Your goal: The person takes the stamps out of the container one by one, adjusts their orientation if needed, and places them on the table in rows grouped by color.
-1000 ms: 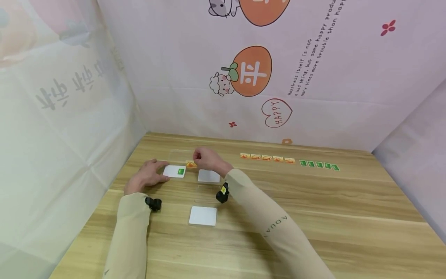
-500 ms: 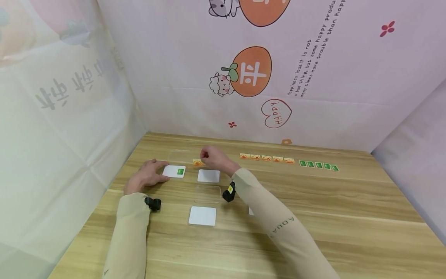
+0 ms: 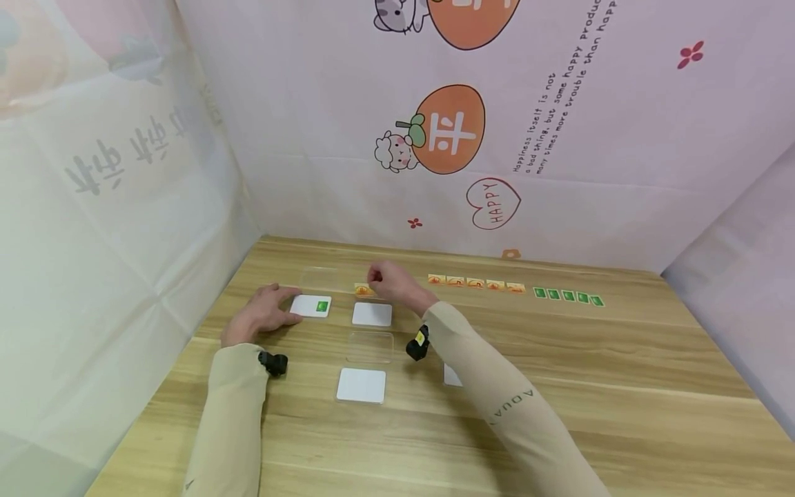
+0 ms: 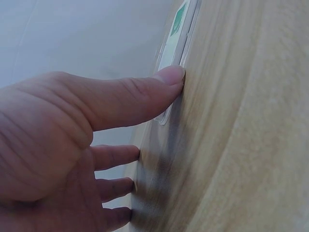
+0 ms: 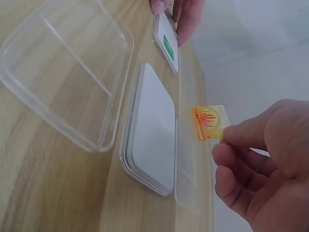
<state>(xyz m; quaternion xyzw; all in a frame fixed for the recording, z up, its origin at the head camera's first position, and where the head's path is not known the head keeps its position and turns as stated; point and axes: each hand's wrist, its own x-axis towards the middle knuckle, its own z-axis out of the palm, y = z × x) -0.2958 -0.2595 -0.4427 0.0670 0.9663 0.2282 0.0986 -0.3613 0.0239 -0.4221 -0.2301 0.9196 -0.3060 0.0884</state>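
My right hand pinches a small orange-and-yellow sticker between thumb and fingertips. The sticker hangs above a white card stack in a clear case. At the left, my left hand holds another clear case of white cards by its near end, thumb on one long side and a finger on the other. A green sticker lies at the right end of that card. In the left wrist view the thumb presses the case's edge while the other fingertips touch the table.
Clear lids lie beside the cases. Nearer stands another white card case, and a further one is partly behind my right sleeve. Along the back run a row of orange stickers and a row of green stickers.
My right hand has moved to the right with the orange sticker, from beside the green-stickered card to above the middle case. The left hand has stayed in place.
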